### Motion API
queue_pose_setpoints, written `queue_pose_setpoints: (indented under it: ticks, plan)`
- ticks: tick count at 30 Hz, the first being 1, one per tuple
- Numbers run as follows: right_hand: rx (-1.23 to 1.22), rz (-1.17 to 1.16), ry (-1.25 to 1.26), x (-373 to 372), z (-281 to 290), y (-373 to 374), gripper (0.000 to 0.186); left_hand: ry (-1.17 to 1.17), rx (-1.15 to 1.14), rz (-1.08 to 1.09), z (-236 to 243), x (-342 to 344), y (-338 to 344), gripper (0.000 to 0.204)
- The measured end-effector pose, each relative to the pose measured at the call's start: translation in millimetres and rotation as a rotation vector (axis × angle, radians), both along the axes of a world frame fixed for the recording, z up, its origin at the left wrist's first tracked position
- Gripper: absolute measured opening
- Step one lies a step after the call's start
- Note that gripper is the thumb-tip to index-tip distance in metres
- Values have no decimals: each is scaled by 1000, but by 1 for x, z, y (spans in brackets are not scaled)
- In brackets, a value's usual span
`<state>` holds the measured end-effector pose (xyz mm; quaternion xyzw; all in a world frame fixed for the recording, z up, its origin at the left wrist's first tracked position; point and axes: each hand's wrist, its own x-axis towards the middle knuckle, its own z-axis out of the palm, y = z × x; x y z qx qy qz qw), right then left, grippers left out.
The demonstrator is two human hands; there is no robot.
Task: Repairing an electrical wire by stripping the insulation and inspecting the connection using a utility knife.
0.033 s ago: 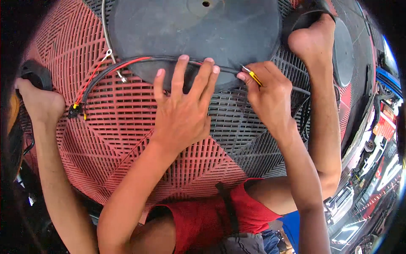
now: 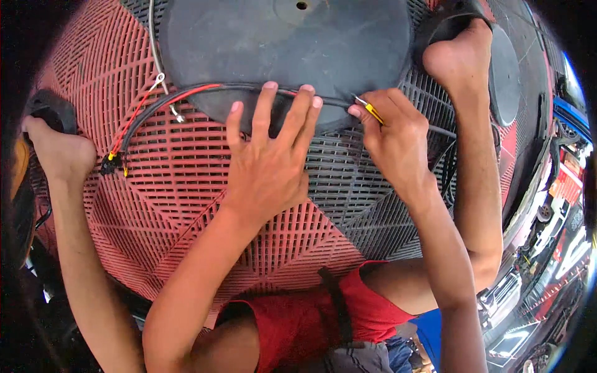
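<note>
A bundle of black cable and red wire (image 2: 180,95) curves from the red mat onto the near edge of a large black round disc (image 2: 249,46). My left hand (image 2: 267,155) lies over the bundle, fingers spread and fingertips resting on it against the disc. At the bundle's right end, my right hand (image 2: 398,137) is closed around a slim yellow-and-black cutter knife (image 2: 374,113) with a thin silver tip. Its thumb is by the black cable end; whether it also grips the cable is hard to see. The bundle's left end carries a ring terminal (image 2: 160,78) and yellow-sleeved ends.
Red and dark grey slatted floor mats (image 2: 168,205) lie underneath. A metal-coloured hose (image 2: 153,37) runs beside the disc, with a silver end fitting (image 2: 178,114). My bare feet flank the work. Dark cables (image 2: 446,158) lie by my right leg; assorted parts (image 2: 559,211) crowd the far right.
</note>
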<state>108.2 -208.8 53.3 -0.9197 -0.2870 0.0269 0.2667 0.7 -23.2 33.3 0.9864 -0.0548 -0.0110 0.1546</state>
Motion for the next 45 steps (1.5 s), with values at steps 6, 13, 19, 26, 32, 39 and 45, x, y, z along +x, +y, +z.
queue_pose_setpoints:
  ticks: [6,13,19,26,32,39,45]
  plan:
    - [-15,63,-26,5,-3,-4,14,5,11,-43,0,2,5,95]
    - [-56,76,-23,4,-1,-2,16,-104,102,-49,-11,-8,1,84]
    - [-73,67,-21,5,1,-2,14,-55,79,-77,-5,1,1,92]
    - [35,124,148,14,27,2,25,-35,28,-114,-11,3,8,101]
    - [-128,327,141,21,35,0,18,-43,-54,-151,-21,6,16,107]
    - [-211,419,73,21,28,2,18,-72,-50,-159,-28,5,19,104]
    - [-252,440,40,19,23,7,19,-16,-140,-170,-25,5,22,102]
